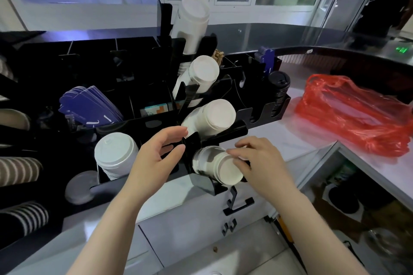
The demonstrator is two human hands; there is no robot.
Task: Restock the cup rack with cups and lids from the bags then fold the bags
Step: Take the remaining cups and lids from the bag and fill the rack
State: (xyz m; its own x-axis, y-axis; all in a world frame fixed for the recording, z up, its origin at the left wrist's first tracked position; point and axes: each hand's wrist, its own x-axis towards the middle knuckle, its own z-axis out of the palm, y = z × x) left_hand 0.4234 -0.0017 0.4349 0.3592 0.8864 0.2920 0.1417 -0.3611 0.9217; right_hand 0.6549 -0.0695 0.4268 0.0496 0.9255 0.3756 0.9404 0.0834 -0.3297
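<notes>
A black cup rack stands on the counter with several slanted slots, each holding a stack of white paper cups. My right hand touches the lowest cup stack with its fingertips on the stack's upper right side. My left hand hovers beside the rack's left edge, fingers relaxed and holding nothing, close to the third cup stack. A stack of white lids sits in a slot to the left. A red plastic bag lies crumpled on the counter at the right.
Black lids fill a slot at the rack's right end. Blue cup sleeves lie in a compartment at the left. Striped cups line the far left. White drawers are below, and an open cabinet at the lower right.
</notes>
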